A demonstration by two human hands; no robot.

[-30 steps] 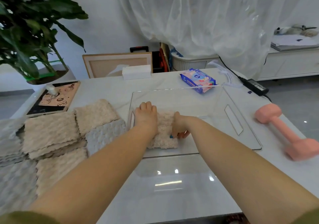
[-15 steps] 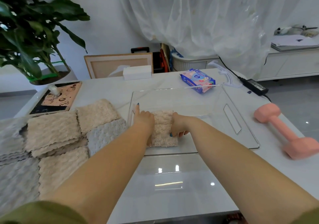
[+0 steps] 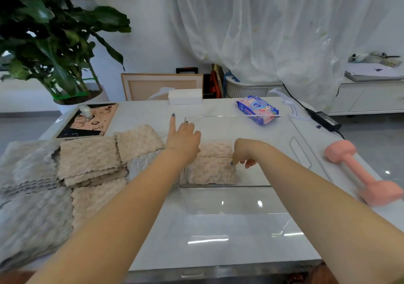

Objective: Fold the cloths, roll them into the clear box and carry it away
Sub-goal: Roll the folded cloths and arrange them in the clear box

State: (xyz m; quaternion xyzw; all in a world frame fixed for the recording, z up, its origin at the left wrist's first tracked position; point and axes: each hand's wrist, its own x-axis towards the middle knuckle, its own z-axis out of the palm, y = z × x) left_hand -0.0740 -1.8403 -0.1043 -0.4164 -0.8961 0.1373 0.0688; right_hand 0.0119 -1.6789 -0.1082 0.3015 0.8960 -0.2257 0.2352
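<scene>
1. We see the left hand's (image 3: 183, 137) fingers lifted off the roll, index straight, the rest relaxed, holding nothing.
2. The right hand's (image 3: 243, 154) fingers have eased to a loose curl, thumb tip touching the roll's right edge.
3. The rolled cloth (image 3: 212, 171) lies released in the clear box (image 3: 236, 116), by its left wall.
4. We judge it stowed; the folded cloths (image 3: 89, 157) on the tabletop (image 3: 218, 229) come next.

Clear rectangular plastic box (image 3: 306, 150) sits mid-table (image 3: 218, 229). Two beige fluffy rolled cloths (image 3: 213, 170) lie in its left end, one behind the other, touching. Stacks of folded beige and grey fluffy cloths (image 3: 87, 159) fill the table's left side, just beside the box. Pink dumbbell (image 3: 360, 172) at right edge. Blue wipes pack (image 3: 258, 108) behind box. White carton (image 3: 184, 96) at far edge.
</scene>
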